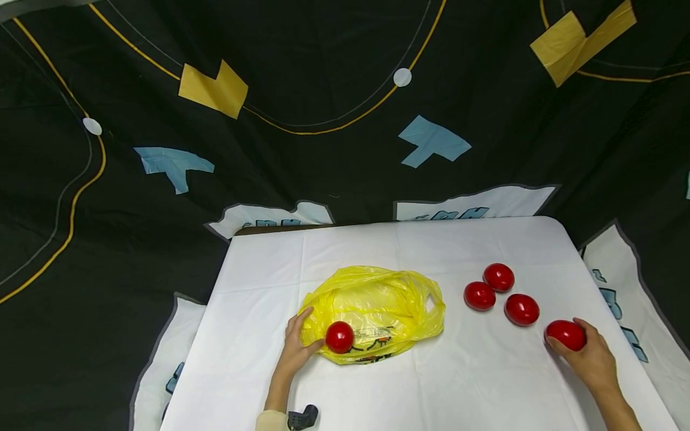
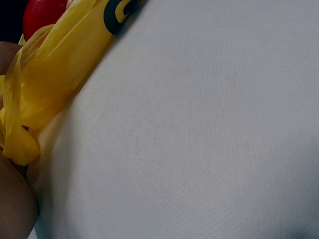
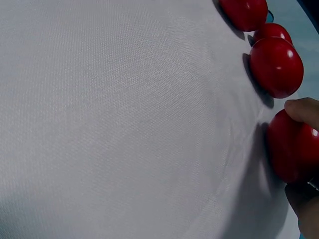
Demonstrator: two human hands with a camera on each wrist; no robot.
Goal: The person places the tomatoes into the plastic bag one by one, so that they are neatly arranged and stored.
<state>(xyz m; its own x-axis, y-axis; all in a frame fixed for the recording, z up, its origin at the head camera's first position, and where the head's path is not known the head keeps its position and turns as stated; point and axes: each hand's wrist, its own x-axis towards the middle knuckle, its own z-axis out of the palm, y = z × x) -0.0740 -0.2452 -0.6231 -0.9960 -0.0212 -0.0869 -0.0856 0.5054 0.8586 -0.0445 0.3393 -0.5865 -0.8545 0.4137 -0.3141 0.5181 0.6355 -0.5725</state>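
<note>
Left hand (image 1: 295, 344): grip half closed, holds left edge of yellow bag (image 1: 377, 299), lying on table (image 1: 431, 395). Uncovered red ball (image 1: 339, 337) at bag's near side, beside thumb; in bag or on top, can't tell. Right hand (image 1: 594, 362): grip closed round second ball (image 1: 565, 335), table's right side. Three loose balls (image 1: 521, 309) clustered between it and bag.

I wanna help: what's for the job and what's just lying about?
Probably for the job:
yellow bag at the left hand
red ball at the yellow bag
red ball in the right hand
three other red balls

Just around:
dark backdrop
gold shapes
blue shapes
</note>
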